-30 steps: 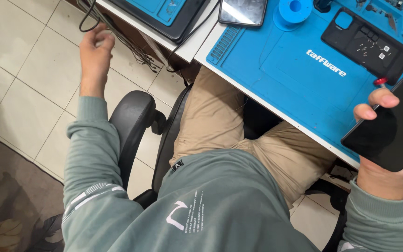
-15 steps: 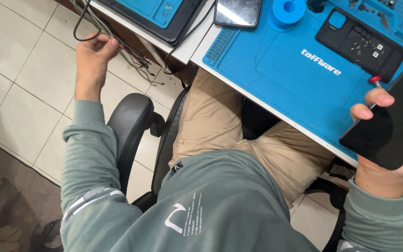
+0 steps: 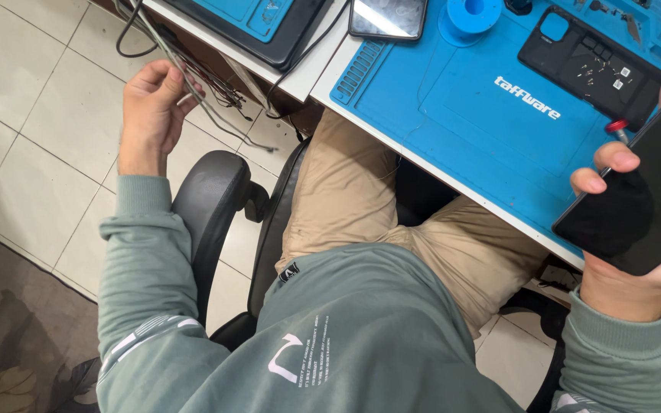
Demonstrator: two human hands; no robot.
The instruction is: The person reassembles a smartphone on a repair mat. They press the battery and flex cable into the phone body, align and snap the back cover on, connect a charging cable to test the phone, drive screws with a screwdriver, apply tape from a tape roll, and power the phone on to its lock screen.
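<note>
Dark phone panel [image 3: 636,199]: flat, black, held in the right hand [image 3: 636,252] over the near right edge of the blue work mat [image 3: 491,130]; fingers wrapped round its edges, gripping it. Grey cable [image 3: 193,92]: thin, hanging off the desk's left edge, pinched in the closed fingers of the left hand [image 3: 151,107] over the tiled floor. Opened phone body [image 3: 590,65]: black, far right of mat. Blue reel [image 3: 472,14]: far edge. Second phone [image 3: 388,17]: beside the reel. Chair armrest [image 3: 208,206]: black, below left hand.
</note>
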